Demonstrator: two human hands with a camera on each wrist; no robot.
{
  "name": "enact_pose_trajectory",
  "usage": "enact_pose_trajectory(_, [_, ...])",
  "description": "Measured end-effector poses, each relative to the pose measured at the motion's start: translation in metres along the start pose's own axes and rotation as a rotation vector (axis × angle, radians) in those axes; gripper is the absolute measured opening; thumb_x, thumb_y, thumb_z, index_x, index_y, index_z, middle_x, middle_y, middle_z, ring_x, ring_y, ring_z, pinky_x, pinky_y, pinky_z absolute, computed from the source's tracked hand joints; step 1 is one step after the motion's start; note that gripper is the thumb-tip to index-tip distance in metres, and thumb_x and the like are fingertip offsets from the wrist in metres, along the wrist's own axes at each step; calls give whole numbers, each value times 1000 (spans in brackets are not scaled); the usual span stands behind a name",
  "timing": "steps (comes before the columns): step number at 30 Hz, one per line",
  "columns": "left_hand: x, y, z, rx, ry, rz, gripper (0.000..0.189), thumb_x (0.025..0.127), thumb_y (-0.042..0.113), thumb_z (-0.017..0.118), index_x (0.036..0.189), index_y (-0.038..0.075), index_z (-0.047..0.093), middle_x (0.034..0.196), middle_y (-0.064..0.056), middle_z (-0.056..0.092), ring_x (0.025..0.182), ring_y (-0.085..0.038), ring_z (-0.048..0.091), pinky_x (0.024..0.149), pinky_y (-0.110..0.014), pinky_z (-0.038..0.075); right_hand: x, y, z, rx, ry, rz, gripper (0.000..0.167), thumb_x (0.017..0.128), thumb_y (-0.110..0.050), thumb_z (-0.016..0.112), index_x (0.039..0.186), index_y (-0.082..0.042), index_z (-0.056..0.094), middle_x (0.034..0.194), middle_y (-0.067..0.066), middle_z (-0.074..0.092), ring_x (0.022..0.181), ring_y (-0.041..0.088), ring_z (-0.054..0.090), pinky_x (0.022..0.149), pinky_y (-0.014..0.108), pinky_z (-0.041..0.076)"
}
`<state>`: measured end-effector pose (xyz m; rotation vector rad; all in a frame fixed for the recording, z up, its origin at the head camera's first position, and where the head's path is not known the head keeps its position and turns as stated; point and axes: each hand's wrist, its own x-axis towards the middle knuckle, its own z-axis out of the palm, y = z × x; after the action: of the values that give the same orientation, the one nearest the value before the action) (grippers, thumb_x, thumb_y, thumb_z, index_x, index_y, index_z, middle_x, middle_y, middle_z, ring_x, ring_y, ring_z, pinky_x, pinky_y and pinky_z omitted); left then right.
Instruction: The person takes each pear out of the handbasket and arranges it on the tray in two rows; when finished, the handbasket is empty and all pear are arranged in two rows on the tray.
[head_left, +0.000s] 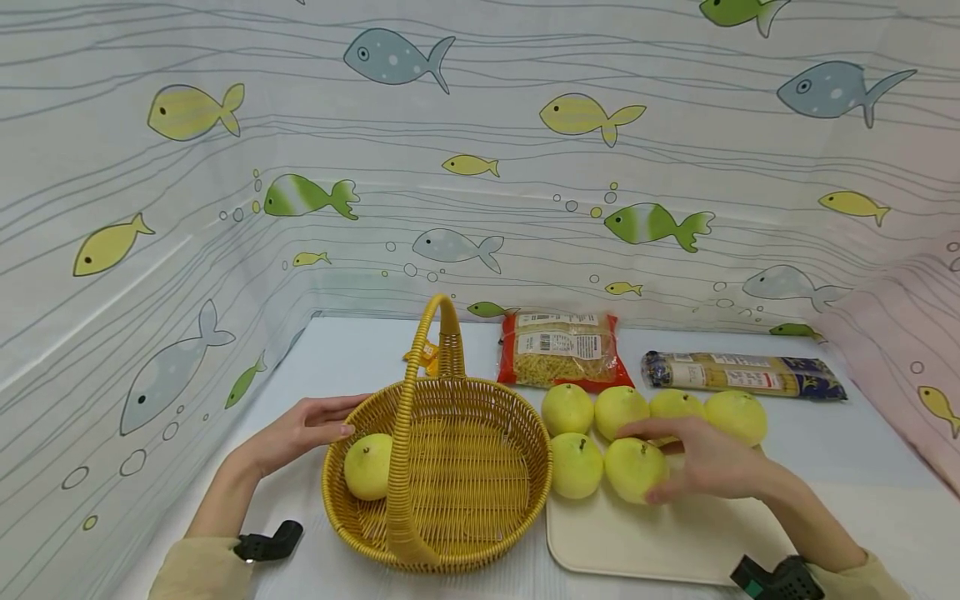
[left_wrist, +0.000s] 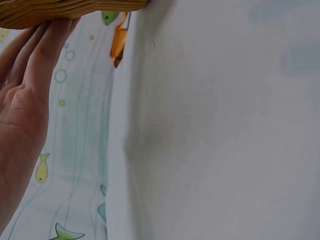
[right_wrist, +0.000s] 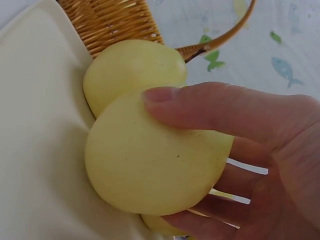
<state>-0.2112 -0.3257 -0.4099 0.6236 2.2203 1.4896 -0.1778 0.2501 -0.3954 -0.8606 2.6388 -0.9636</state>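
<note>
A yellow wicker basket (head_left: 468,475) with a tall handle stands in front of me, and one pale yellow pear (head_left: 365,468) lies at its left side. My left hand (head_left: 311,427) touches the basket's left rim with its fingers extended; in the left wrist view the fingertips meet the wicker. To the right of the basket, several pears sit in two rows on a cream tray (head_left: 652,537). My right hand (head_left: 708,462) grips the pear (right_wrist: 155,160) in the front row, thumb on one side and fingers around the other. Another pear (head_left: 576,467) is directly beside it, next to the basket.
Behind the pears lie a red-edged bag of pasta (head_left: 558,350) and a long pack of noodles (head_left: 742,375). A small orange packet (head_left: 427,357) lies behind the basket handle. Fish-printed sheeting (head_left: 480,200) walls the table at the back and sides.
</note>
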Motion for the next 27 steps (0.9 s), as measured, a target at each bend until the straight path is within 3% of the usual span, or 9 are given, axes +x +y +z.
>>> enact_pose_trajectory(7, [1, -1, 0, -13, -7, 16, 52, 102, 11, 53, 152, 3, 41, 153, -20, 44, 129, -3, 55, 100, -18, 45, 1, 5, 0, 48, -91, -12, 65, 74, -37, 87, 133, -24, 63, 134, -7, 63, 118, 2, 56, 94, 31, 53])
enact_pose_trajectory(17, [0, 0, 1, -11, -1, -2, 52, 102, 12, 53, 152, 4, 41, 153, -19, 45, 128, -3, 55, 100, -17, 44, -2, 14, -7, 187, -178, -79, 67, 83, -28, 82, 142, -12, 55, 142, 11, 57, 123, -3, 52, 95, 27, 52])
enact_pose_trajectory(27, [1, 1, 1, -12, -2, -2, 52, 102, 13, 53, 152, 3, 41, 152, -20, 45, 128, -3, 55, 100, -17, 44, -4, 17, -13, 221, -191, 15, 68, 82, -28, 83, 139, -3, 56, 138, 18, 58, 117, -4, 57, 92, 21, 52])
